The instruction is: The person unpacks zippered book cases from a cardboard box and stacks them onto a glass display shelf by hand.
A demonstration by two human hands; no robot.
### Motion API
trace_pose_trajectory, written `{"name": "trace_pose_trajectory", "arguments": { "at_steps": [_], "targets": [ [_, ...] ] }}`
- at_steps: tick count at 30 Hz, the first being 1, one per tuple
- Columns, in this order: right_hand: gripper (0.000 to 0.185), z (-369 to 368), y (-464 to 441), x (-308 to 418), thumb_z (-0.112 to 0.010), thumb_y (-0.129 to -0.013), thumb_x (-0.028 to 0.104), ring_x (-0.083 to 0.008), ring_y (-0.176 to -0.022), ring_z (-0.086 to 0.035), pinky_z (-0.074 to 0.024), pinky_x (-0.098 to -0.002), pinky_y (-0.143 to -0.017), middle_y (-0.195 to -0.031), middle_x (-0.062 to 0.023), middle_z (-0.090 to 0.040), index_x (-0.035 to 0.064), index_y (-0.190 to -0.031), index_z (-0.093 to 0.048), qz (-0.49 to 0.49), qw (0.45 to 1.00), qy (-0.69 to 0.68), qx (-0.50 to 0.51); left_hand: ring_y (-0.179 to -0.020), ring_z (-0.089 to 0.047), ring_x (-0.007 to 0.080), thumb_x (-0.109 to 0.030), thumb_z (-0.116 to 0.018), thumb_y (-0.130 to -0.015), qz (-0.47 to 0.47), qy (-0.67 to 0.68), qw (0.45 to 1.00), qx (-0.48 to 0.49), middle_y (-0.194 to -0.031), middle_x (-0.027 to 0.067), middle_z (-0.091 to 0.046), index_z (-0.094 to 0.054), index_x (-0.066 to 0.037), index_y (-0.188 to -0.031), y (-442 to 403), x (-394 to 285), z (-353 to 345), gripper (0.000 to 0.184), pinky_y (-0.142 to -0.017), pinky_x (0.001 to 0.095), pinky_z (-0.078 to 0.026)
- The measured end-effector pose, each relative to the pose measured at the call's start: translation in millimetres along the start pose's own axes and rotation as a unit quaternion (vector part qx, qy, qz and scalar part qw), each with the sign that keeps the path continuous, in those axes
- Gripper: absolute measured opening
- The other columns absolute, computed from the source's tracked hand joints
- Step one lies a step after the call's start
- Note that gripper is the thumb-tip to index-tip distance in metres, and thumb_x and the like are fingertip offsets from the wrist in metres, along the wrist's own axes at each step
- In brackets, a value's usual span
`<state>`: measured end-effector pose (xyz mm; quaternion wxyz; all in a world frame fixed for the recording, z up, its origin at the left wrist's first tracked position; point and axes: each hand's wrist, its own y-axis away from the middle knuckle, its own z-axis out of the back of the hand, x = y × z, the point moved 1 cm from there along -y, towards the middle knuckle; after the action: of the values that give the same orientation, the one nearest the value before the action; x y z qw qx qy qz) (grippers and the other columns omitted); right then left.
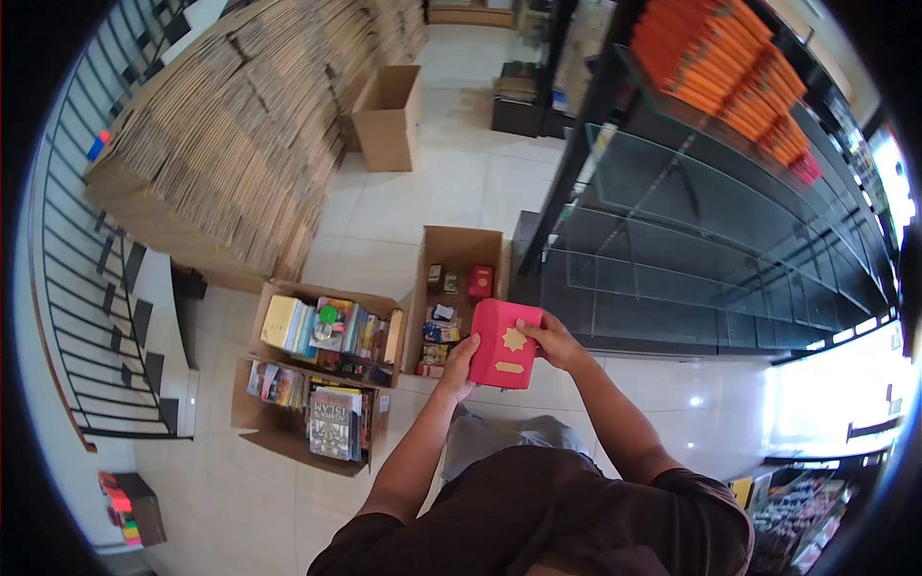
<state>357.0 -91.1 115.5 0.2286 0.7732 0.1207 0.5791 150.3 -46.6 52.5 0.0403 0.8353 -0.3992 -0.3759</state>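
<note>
Between my two hands is a thick red book (492, 331) with a gold star-shaped emblem and a gold bar on its cover. My left hand (459, 370) grips its left edge near the lower corner. My right hand (554, 343) is closed on the right edge, the thumb lying on the cover beside the star. Just beyond the book stands an open cardboard box (459, 242). Inside it are a smaller red book (480, 281) and several small packets (441, 332); the held book hides part of the box.
Left of it are two open cartons packed with books, one farther (327, 291) and one nearer (264, 427). Flattened cardboard stacks (240, 144) line the left, near an upright carton (392, 130). Glass shelving (691, 250) bearing orange books (711, 58) stands at the right.
</note>
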Motion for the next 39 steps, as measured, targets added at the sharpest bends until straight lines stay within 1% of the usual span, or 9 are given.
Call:
{"name": "trace_pose_trajectory", "arguments": {
  "at_steps": [3, 8, 11, 15, 18, 22, 28, 37, 39],
  "targets": [
    [0.057, 25, 38, 4, -0.072, -0.088, 0.032, -0.0215, -0.102, -0.063, -0.059, -0.0382, -0.077, -0.113, -0.0103, -0.061, 0.0048, -0.131, -0.047, 0.029, 0.999, 0.026, -0.005, -0.096, -0.066, 0.0132, -0.041, -0.065, -0.093, -0.036, -0.006, 0.999, -0.006, -0.11, 0.006, -0.067, -0.06, -0.004, -0.12, 2, 26, -27, 0.046, -0.082, 0.0291, -0.054],
    [0.064, 79, 105, -15, -0.072, -0.088, 0.027, -0.0254, -0.099, -0.066, -0.0621, -0.035, -0.069, -0.119, -0.0162, -0.059, 0.0003, -0.136, -0.04, 0.046, 0.987, 0.149, 0.031, -0.094, -0.064, 0.0121, -0.042, -0.066, -0.092, -0.064, -0.043, 0.997, -0.008, -0.109, 0.0059, -0.066, -0.06, -0.004, -0.12, -1, 87, -67, 0.047, -0.08, 0.0284, -0.054],
    [0.062, 114, 146, -33, -0.07, -0.09, 0.026, -0.0255, -0.098, -0.066, -0.0621, -0.0338, -0.068, -0.117, -0.0161, -0.059, -0.0004, -0.136, -0.038, 0.049, 0.993, 0.095, -0.042, -0.096, -0.064, 0.0125, -0.042, -0.065, -0.093, -0.063, -0.054, 0.997, -0.012, -0.111, 0.0064, -0.065, -0.059, -0.005, -0.121, 9, 125, -112, 0.047, -0.08, 0.0287, -0.054],
    [0.053, 184, 181, -67, -0.065, -0.094, 0.025, -0.0231, -0.097, -0.066, -0.0617, -0.0386, -0.072, -0.116, -0.0148, -0.058, 0.0021, -0.134, -0.039, 0.081, 0.994, -0.013, -0.07, -0.098, -0.065, 0.0151, -0.041, -0.062, -0.095, -0.05, -0.019, 0.999, -0.008, -0.115, 0.0068, -0.065, -0.058, -0.006, -0.124, 2, 182, -161, 0.045, -0.082, 0.0309, -0.055],
    [0.046, 228, 209, -80, -0.061, -0.097, 0.029, -0.0228, -0.094, -0.067, -0.0615, -0.0397, -0.068, -0.113, -0.0127, -0.06, 0.0038, -0.129, -0.041, 0.113, 0.984, -0.119, -0.068, -0.101, -0.066, 0.0172, -0.038, -0.06, -0.096, -0.037, -0.019, 0.999, -0.013, -0.117, 0.0063, -0.065, -0.057, -0.007, -0.125, 0, 215, -193, 0.043, -0.085, 0.0331, -0.055],
    [0.038, 264, 245, -76, -0.056, -0.099, 0.03, -0.0243, -0.094, -0.068, -0.0617, -0.0452, -0.067, -0.113, -0.0113, -0.061, 0.0078, -0.126, -0.042, 0.087, 0.976, -0.182, -0.083, -0.102, -0.066, 0.0181, -0.032, -0.062, -0.096, -0.021, -0.026, 0.999, -0.012, -0.116, 0.0065, -0.065, -0.058, -0.007, -0.123, 1, 241, -227, 0.037, -0.088, 0.0347, -0.055],
    [0.035, 292, 252, -59, -0.053, -0.1, 0.026, -0.0258, -0.095, -0.068, -0.0624, -0.0467, -0.068, -0.113, -0.0115, -0.062, 0.0078, -0.128, -0.043, 0.1, 0.97, -0.216, -0.047, -0.1, -0.066, 0.0178, -0.017, -0.066, -0.092, -0.032, -0.083, 0.996, -0.02, -0.114, 0.006, -0.066, -0.059, -0.007, -0.121, -3, 240, -255, 0.031, -0.086, 0.035, -0.055],
    [0.034, 313, 231, 1, -0.055, -0.099, 0.031, -0.0194, -0.09, -0.069, -0.0627, -0.0391, -0.06, -0.11, -0.0072, -0.062, 0.0101, -0.124, -0.044, 0.135, 0.969, -0.199, -0.047, -0.102, -0.065, 0.0217, -0.013, -0.066, -0.091, -0.079, -0.067, 0.994, -0.024, -0.115, 0.0085, -0.064, -0.057, -0.005, -0.122, -51, 207, -271, 0.034, -0.087, 0.0385, -0.056],
    [0.032, 316, 226, 12, -0.054, -0.1, 0.031, -0.0176, -0.088, -0.069, -0.0626, -0.0367, -0.058, -0.108, -0.0065, -0.063, 0.0111, -0.123, -0.044, 0.145, 0.969, -0.192, -0.055, -0.104, -0.064, 0.0187, -0.012, -0.069, -0.089, -0.078, -0.052, 0.995, -0.019, -0.116, 0.0064, -0.065, -0.058, -0.006, -0.121, -63, 200, -270, 0.033, -0.088, 0.0356, -0.055]
  ]
}}
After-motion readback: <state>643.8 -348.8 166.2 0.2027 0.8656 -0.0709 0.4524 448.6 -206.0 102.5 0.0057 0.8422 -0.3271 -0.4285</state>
